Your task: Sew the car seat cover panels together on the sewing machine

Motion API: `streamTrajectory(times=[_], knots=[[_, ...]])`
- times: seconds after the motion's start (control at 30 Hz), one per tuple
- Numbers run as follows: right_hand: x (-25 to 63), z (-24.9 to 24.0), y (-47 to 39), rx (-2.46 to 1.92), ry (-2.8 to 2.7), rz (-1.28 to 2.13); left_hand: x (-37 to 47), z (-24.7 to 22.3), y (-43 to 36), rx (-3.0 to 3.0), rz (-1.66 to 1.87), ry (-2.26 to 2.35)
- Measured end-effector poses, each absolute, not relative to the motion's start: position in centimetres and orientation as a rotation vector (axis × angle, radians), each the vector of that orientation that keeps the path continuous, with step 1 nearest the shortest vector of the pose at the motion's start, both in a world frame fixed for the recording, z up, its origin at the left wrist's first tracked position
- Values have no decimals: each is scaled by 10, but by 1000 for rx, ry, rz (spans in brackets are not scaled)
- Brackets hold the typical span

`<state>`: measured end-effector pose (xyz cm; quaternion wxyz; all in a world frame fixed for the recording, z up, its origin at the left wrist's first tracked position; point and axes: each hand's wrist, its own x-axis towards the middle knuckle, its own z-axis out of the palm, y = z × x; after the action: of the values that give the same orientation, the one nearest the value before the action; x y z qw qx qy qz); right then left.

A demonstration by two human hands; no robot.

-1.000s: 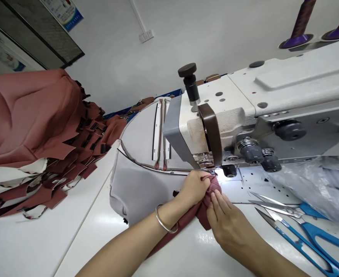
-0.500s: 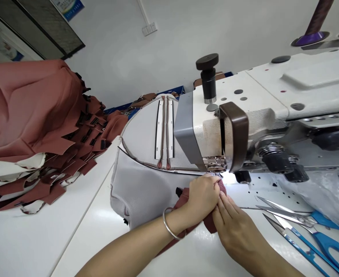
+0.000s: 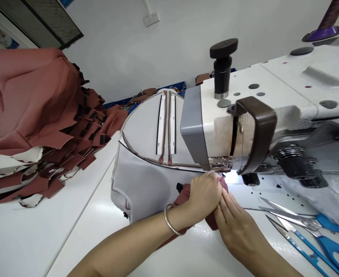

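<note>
A sewn cover (image 3: 150, 188) with grey backing and red-brown material lies under the head of a white sewing machine (image 3: 206, 127). Just below the lit needle area, my left hand (image 3: 205, 196) is closed in a fist on the cover's bunched red-brown edge (image 3: 212, 221). My right hand (image 3: 235, 223) presses against that same edge from the right, fingers straight and together, fingertips touching my left hand. Its thumb is hidden under the material. The needle tip is hard to make out behind my left knuckles.
Scissors with blue handles (image 3: 328, 234) and blue-and-silver snips (image 3: 296, 238) lie at the right, beside clear plastic (image 3: 328, 196). A large heap of red-brown covers (image 3: 34, 104) fills the left. Blue bins (image 3: 181, 86) stand behind the white table (image 3: 80, 227). A purple-based thread cone (image 3: 325, 32) tops the machine.
The view has shifted slightly, so the machine looks larger and farther right. Both hands keep nearly the same hold on the cover, which shows little movement.
</note>
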<state>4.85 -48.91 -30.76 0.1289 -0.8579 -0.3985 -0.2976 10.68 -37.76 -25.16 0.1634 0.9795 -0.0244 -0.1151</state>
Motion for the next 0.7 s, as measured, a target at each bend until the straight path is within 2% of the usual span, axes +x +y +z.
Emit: streamTrajectory(times=[0.2, 0.4, 0.5, 0.7], knots=[[50, -306, -490, -2526, -1175, -907, 105, -240, -371, 2787, -308, -238], [42, -310, -488, -2548, -1198, -998, 101, -198, -357, 2823, -651, -209], [35, -309, -481, -2636, -1246, -1041, 98, -194, -359, 2820, -760, -237], [37, -300, -457, -2772, -1373, -933, 98, -218, -367, 2925, -432, -383]])
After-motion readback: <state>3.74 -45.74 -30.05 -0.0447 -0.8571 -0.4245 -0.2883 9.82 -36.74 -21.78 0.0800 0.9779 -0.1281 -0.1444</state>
